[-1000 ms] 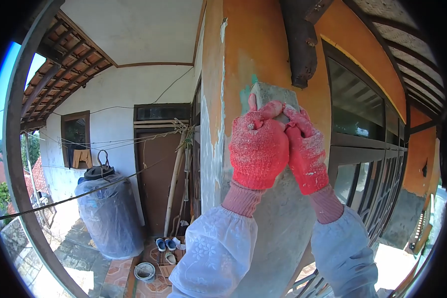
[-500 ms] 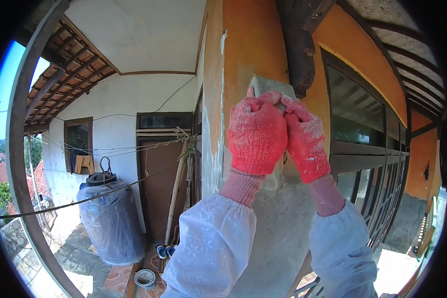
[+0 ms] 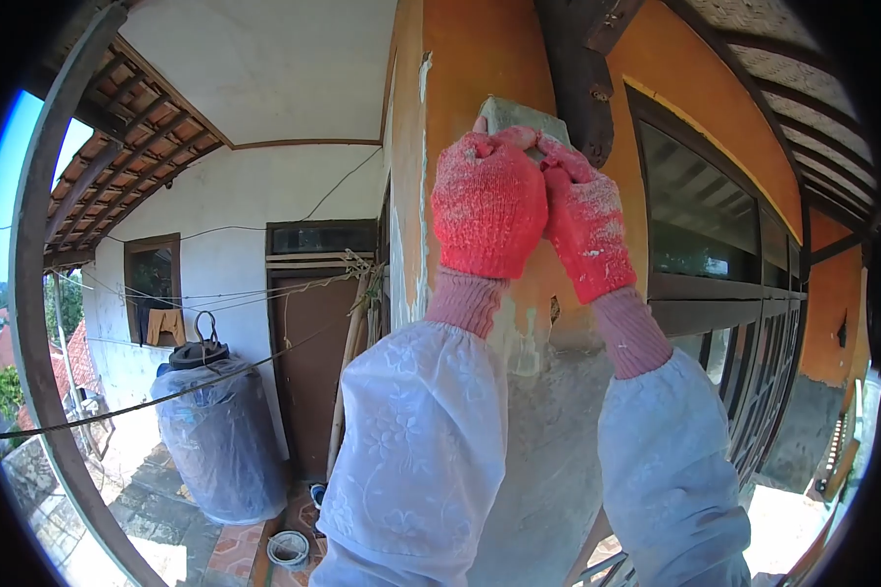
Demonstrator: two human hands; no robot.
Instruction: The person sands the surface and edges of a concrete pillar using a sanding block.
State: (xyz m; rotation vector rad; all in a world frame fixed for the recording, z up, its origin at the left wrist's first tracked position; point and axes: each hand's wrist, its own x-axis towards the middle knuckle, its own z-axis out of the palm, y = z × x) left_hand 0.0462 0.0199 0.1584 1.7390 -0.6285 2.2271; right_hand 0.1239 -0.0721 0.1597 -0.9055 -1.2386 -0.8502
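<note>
A flat, grey rectangular plate (image 3: 525, 116) lies against the orange wall face (image 3: 489, 54), just left of the dark timber bracket (image 3: 589, 108). My left hand (image 3: 490, 203), in a dusty red knit glove, grips its lower left side with the fingers curled. Gloved the same way, my right hand (image 3: 590, 223) is closed on the plate's lower right edge, touching the left hand. The gloves cover the plate's lower part, so I cannot tell exactly what kind of tool it is. Below the hands, the wall shows peeled paint and bare grey plaster (image 3: 548, 430).
To the right runs a dark-framed window (image 3: 700, 205). At left stand a plastic-wrapped drum (image 3: 220, 440), a small bucket (image 3: 288, 550) and a brown door (image 3: 308, 382) with poles. A rope (image 3: 166, 399) crosses the left side, near a post (image 3: 31, 293).
Both hands and the plate have moved up the wall and slightly left. More peeled wall shows beneath them. The grip looks the same.
</note>
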